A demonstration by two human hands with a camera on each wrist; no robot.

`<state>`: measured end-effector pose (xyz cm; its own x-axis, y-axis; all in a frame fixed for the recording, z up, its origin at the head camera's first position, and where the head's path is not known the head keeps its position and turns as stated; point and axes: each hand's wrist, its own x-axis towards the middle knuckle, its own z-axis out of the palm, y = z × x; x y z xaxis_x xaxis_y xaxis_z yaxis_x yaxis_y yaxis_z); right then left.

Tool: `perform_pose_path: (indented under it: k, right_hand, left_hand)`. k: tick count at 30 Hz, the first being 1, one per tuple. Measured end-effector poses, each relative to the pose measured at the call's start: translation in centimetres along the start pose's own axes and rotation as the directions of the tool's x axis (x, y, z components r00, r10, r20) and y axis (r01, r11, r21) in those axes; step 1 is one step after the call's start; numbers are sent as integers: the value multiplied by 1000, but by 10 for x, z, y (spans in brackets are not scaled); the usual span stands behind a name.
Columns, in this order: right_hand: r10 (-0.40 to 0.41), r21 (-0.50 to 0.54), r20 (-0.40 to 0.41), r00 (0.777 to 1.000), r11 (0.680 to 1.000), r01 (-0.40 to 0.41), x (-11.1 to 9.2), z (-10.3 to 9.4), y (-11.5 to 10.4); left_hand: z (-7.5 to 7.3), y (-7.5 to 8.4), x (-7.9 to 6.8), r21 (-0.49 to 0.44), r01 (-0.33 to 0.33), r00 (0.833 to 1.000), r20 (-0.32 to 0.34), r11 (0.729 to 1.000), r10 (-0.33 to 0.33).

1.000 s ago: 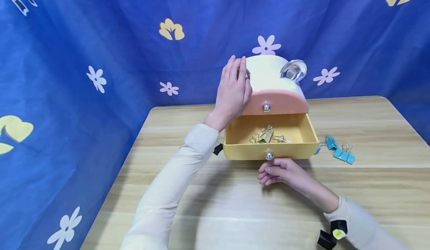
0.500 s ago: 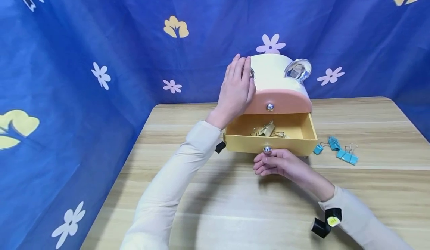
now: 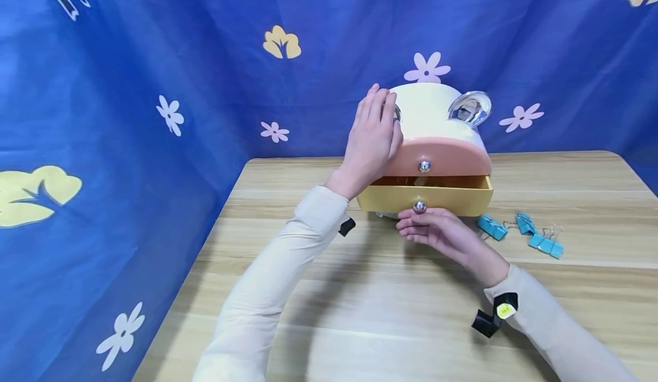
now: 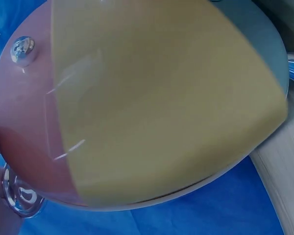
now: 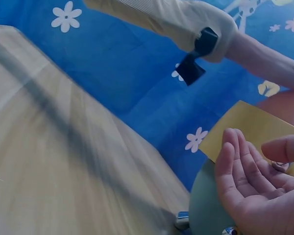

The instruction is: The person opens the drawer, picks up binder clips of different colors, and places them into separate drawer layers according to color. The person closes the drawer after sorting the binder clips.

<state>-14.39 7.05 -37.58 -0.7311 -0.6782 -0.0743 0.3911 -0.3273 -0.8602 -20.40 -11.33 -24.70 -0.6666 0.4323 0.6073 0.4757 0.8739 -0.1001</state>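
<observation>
While both are loose-fingered, right hand [image 3: 448, 232] touches drawer knob [image 3: 419, 206]; left hand [image 3: 367, 142] touches cabinet [image 3: 426, 111].

Worktop [image 3: 401, 319]: pale streaky wood grain, rounded rear corners, glossy bright patch on my side. Drawer unit [image 3: 447, 156] stands toward the back edge. Three blue binder clips to my right of it: first clip [image 3: 492, 227] closest to the unit, second clip [image 3: 525, 223] further right, third clip [image 3: 546, 245] rightmost and a bit nearer me. Wire handles visible; can't tell if they touch. Soft shadow [image 3: 321, 299] across the wood on my left.
</observation>
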Motion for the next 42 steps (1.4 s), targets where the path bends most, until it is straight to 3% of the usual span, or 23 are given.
perform_pose_path:
  k: [12,14,19,27,32,34,38,42]
  right_hand:
    - [-74,143,-38,997,987,79,8,-24,6]
    - [-28,251,-47,999,967,39,7,-23,12]
    - [125,490,-41,991,867,-89,4,-21,26]
    - [217,499,-23,976,849,-176,13,-17,35]
    - [207,582,-73,976,803,-127,24,-24,38]
    - [207,570,-100,973,814,-114,26,-26,39]
    - [208,448,-143,968,885,-124,28,-25,40]
    - [182,297,-202,962,948,-117,27,-25,43]
  left_hand:
    - [12,10,2,-27,29,999,-35,999,-30]
    - [13,10,1,-23,36,998,-52,999,-37]
    - [17,11,1,-15,43,994,-102,999,-44]
    - [18,8,1,-48,55,985,-159,997,-62]
    - [21,5,1,-86,50,980,-188,995,-66]
    - [26,4,1,-115,53,973,-219,992,-78]
    - [34,-1,2,-171,47,948,-303,984,-98]
    - [39,-2,5,-190,1,928,-365,982,-72]
